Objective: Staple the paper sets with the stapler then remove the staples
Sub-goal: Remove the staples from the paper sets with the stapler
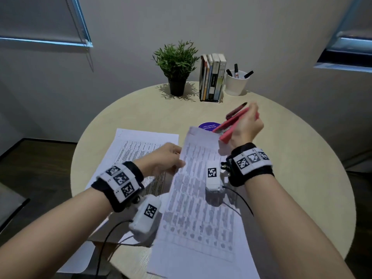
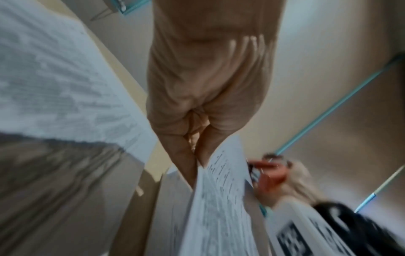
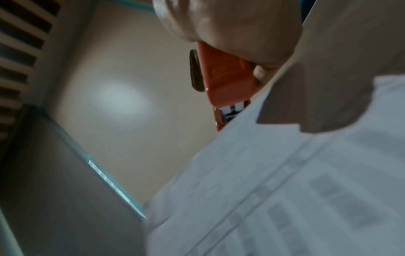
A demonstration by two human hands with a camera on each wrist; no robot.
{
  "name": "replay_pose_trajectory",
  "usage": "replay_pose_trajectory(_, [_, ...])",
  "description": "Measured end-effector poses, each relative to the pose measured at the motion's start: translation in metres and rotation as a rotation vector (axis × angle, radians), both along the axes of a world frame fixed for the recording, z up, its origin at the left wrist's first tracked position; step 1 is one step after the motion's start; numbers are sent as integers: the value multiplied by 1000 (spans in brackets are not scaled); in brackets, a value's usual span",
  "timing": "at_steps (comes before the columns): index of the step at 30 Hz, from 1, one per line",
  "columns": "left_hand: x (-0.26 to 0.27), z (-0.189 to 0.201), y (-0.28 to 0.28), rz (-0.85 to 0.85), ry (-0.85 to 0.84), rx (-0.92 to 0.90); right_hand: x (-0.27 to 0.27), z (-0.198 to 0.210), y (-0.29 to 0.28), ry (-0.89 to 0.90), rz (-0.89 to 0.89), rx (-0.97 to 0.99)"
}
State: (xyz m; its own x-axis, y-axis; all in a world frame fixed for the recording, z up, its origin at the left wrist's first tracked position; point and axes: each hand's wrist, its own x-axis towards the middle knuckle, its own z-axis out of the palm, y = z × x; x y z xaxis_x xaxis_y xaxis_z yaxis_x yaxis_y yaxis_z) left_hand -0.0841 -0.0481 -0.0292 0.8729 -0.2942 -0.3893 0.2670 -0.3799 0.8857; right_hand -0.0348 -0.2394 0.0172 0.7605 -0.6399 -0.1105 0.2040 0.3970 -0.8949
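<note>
My left hand (image 1: 167, 158) pinches the left edge of a printed paper set (image 1: 201, 198) and holds it lifted and tilted over the table's middle. The left wrist view shows the thumb and fingers (image 2: 192, 155) closed on that paper set's (image 2: 221, 199) edge. My right hand (image 1: 245, 125) grips a red stapler (image 1: 231, 123) just beyond the set's far right corner, its mouth toward the paper. In the right wrist view the stapler (image 3: 228, 83) sits at the sheet's (image 3: 285, 190) top edge, jaws apart. A second paper set (image 1: 136, 150) lies flat on the table to the left.
The round beige table (image 1: 291, 158) carries a potted plant (image 1: 177, 67), a row of books (image 1: 212, 77) and a white cup of markers (image 1: 236, 81) at the back. A purple round sticker (image 1: 207, 125) lies behind the lifted paper. Window blinds hang left and right.
</note>
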Motion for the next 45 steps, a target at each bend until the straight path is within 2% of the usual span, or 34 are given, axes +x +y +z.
replay_pose_trajectory(4, [15, 35, 34, 41, -91, 24, -6, 10, -33, -45, -153, 149])
replay_pose_trajectory(8, [25, 63, 84, 141, -118, 29, -6, 0, -50, 4, -201, 245])
replay_pose_trajectory(16, [36, 76, 180, 445, -25, -58, -19, -38, -32, 209, -38, 258])
replay_pose_trajectory(19, [37, 61, 202, 491, 40, 66, -22, -46, -23, 243, 10, 241])
replay_pose_trajectory(26, [21, 10, 187, 357, 97, 450, -32, -50, -14, 392, 124, 171])
replay_pose_trajectory(31, [29, 0, 178, 354, 80, 499, -39, -57, -12, 514, 121, 63])
replay_pose_trajectory(40, [39, 7, 164, 325, 62, 478, -42, -56, -11, 513, 132, 25])
replay_pose_trajectory(45, [40, -3, 160, 312, 41, 588, -43, -55, -10, 536, 127, 14])
